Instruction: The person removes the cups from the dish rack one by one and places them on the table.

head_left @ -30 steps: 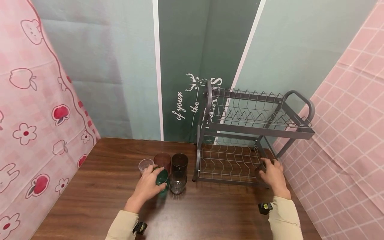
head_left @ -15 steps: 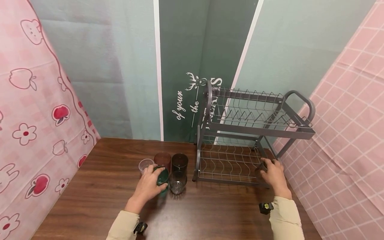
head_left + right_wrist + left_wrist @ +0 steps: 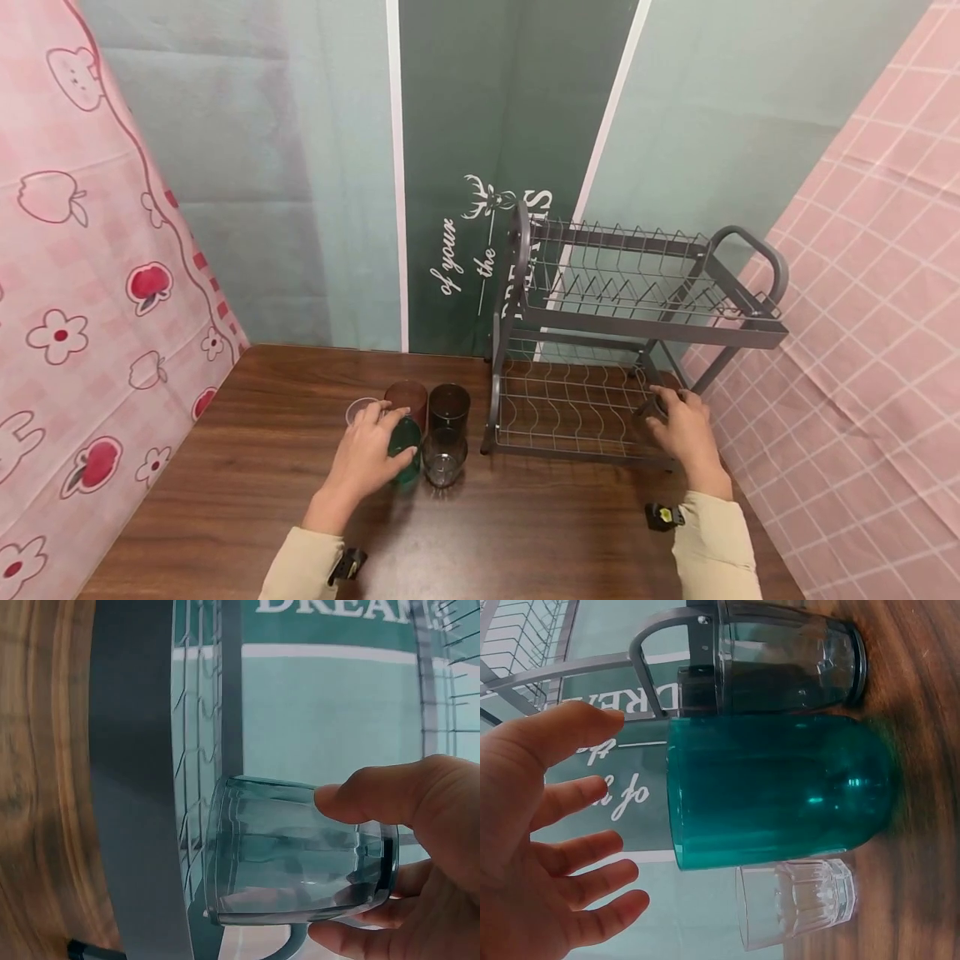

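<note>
A green cup (image 3: 780, 791) stands upright on the table. My left hand (image 3: 363, 454) hovers over it with fingers spread; in the left wrist view a gap shows between the fingertips and its rim. Close around it are a small clear glass (image 3: 799, 900), a reddish-brown glass (image 3: 406, 395), a dark glass (image 3: 450, 403) and a grey see-through glass (image 3: 444, 465). At the lower tier's right end, my right hand (image 3: 688, 437) grips a tinted glass (image 3: 285, 855) between thumb and fingers. Its narrower, thick end points toward the palm and its wide end toward the wire tier.
A grey two-tier dish rack (image 3: 652, 321) stands at the table's back right, with wire slots on both tiers. The wooden table (image 3: 525, 533) meets hanging cloths behind and at both sides. The pink checked cloth (image 3: 847, 358) is near my right hand.
My left hand has drawn slightly left off the green cup's rim, uncovering more of the cup. My right hand has shifted slightly up, still holding its glass at the rack.
</note>
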A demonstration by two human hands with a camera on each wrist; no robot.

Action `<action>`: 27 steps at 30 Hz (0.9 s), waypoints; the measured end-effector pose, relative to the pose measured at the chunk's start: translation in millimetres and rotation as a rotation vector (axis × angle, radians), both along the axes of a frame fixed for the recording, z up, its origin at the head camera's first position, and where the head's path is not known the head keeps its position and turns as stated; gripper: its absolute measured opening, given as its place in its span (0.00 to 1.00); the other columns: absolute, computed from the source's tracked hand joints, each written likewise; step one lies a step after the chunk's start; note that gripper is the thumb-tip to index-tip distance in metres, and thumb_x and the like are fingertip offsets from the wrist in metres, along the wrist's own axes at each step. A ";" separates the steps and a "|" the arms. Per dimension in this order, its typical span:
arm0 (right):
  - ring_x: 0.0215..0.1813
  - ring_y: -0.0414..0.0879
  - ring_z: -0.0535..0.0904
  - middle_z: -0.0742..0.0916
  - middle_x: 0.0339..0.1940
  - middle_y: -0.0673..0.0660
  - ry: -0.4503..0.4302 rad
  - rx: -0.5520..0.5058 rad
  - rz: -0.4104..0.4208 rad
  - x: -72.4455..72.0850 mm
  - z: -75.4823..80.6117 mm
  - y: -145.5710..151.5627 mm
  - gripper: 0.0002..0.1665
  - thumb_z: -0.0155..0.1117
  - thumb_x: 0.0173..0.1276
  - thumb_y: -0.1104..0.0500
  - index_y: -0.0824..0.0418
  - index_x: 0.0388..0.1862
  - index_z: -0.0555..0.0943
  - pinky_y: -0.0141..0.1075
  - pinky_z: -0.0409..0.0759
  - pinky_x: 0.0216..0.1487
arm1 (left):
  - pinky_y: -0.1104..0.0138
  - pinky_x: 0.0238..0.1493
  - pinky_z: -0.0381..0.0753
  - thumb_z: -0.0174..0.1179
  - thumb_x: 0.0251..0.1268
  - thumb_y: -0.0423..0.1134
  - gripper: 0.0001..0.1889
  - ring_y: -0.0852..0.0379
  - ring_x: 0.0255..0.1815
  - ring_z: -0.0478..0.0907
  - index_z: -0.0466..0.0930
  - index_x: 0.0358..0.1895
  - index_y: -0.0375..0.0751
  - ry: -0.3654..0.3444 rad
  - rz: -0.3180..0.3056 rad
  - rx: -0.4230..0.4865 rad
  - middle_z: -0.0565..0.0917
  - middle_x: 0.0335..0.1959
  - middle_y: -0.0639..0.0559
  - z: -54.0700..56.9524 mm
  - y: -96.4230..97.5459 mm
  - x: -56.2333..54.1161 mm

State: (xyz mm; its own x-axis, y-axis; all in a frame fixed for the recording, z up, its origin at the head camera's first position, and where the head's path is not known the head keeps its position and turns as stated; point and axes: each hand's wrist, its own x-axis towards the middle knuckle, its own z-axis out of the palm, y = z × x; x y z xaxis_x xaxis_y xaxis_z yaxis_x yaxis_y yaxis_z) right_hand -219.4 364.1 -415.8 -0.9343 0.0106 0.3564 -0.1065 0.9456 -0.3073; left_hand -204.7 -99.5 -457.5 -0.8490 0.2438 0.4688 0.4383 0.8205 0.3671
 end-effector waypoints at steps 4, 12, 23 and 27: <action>0.56 0.77 0.58 0.66 0.54 0.82 -0.007 -0.026 -0.011 5.1 0.9 -10.7 0.30 0.64 0.56 0.67 0.70 0.58 0.70 0.66 0.58 0.51 | 0.47 0.42 0.73 0.73 0.42 0.44 0.29 0.38 0.46 0.72 0.79 0.51 0.37 0.049 -0.007 0.036 0.74 0.49 0.37 -1.9 0.6 6.2; 0.56 0.78 0.57 0.64 0.57 0.81 -0.024 -0.067 -0.001 13.4 1.8 -34.0 0.30 0.65 0.58 0.65 0.66 0.60 0.69 0.67 0.62 0.46 | 0.46 0.40 0.73 0.73 0.42 0.44 0.28 0.39 0.47 0.73 0.79 0.51 0.40 0.093 -0.010 0.098 0.74 0.49 0.38 -2.7 5.8 9.6; 0.58 0.76 0.58 0.65 0.59 0.79 -0.021 -0.081 0.045 18.5 6.6 -62.7 0.31 0.66 0.57 0.65 0.63 0.61 0.71 0.66 0.63 0.47 | 0.48 0.42 0.73 0.72 0.42 0.44 0.27 0.40 0.47 0.72 0.79 0.50 0.40 0.147 -0.043 0.177 0.74 0.48 0.40 -7.6 19.6 8.8; 0.59 0.75 0.58 0.66 0.59 0.78 -0.011 -0.083 0.066 19.9 5.4 -71.0 0.31 0.68 0.56 0.65 0.62 0.61 0.71 0.66 0.63 0.48 | 0.51 0.45 0.73 0.72 0.43 0.45 0.27 0.44 0.50 0.72 0.79 0.50 0.41 0.105 -0.053 0.217 0.74 0.49 0.42 -11.1 24.9 8.7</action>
